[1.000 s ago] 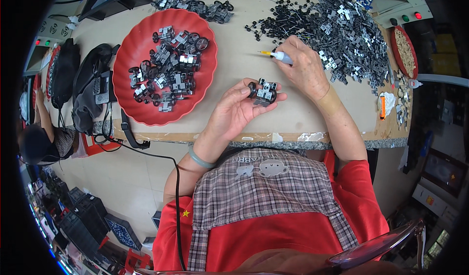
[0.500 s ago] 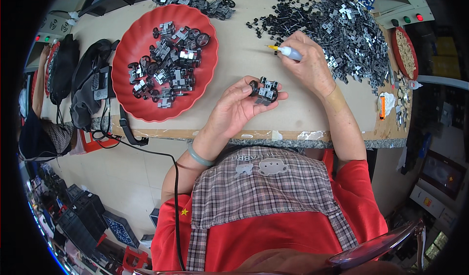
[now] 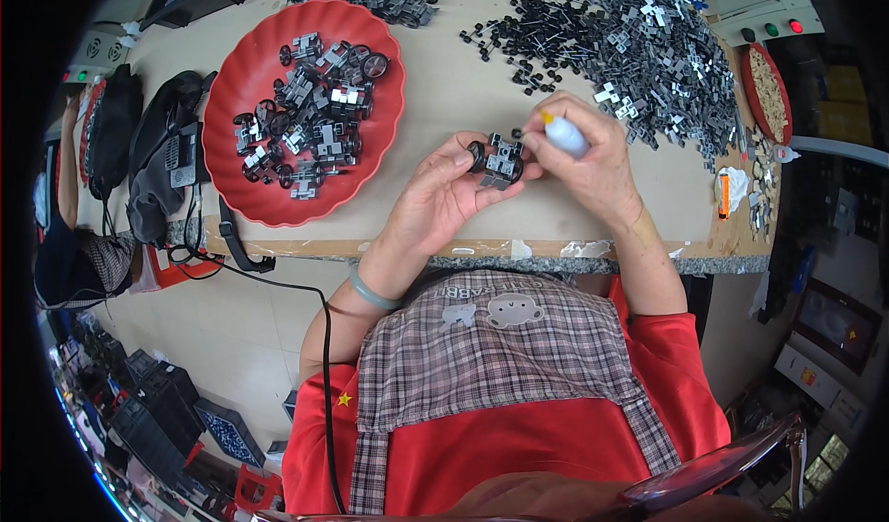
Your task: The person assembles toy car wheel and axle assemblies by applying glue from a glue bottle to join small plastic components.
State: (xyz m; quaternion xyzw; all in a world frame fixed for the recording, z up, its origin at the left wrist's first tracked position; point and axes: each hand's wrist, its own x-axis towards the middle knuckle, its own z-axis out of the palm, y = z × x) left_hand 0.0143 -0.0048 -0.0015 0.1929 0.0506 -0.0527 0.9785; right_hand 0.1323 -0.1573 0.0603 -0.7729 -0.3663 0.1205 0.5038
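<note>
My left hand (image 3: 437, 194) holds a small black-and-grey wheeled toy chassis (image 3: 503, 164), with a larger black wheel by the thumb. My right hand (image 3: 593, 156) grips a pale squeeze bottle (image 3: 566, 138) with a yellow nozzle, tilted up and away from the chassis. Its thumb and fingertips are close to the chassis's right side, beside a small black round part (image 3: 517, 134). Whether those fingertips pinch that part, I cannot tell. To the left, a red scalloped bowl (image 3: 241, 184) contains several similar wheeled chassis (image 3: 331, 138).
Black axle pieces (image 3: 546, 36) and a heap of grey parts (image 3: 667, 68) cover the far right of the table. More chassis (image 3: 394, 3) lie behind the bowl. A black cable (image 3: 326, 374) hangs down my left side. Another person's arm (image 3: 68, 165) shows at far left.
My right hand has come down and inward to the chassis, turning the bottle's nozzle upward. My left hand still holds the chassis in nearly the same place.
</note>
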